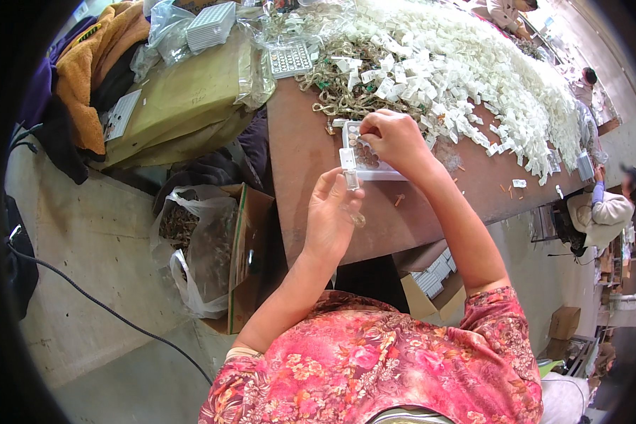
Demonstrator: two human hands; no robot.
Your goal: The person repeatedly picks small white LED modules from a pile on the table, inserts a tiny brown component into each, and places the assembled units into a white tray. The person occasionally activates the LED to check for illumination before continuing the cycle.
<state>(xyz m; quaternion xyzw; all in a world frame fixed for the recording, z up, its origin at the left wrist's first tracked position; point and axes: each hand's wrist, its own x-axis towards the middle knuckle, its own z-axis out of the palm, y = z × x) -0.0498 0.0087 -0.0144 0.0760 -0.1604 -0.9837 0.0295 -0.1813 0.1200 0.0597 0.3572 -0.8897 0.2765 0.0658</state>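
Bare left forearm [287, 298] angled forward and inward; bare left hand [326, 219] was raised, thumb and fingertips closed in a pinch. Bare right forearm [462, 222] slanted forward and left, reaching farther out. Bare right hand [396, 143] was back-up, fingers curled, index and thumb bent close; couldn't confirm tip contact.

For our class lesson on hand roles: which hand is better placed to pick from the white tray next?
Probably the right hand: it is over the white tray, though whether it pinches anything is unclear. The left hand is occupied, holding a small white-and-clear packet beside the tray.
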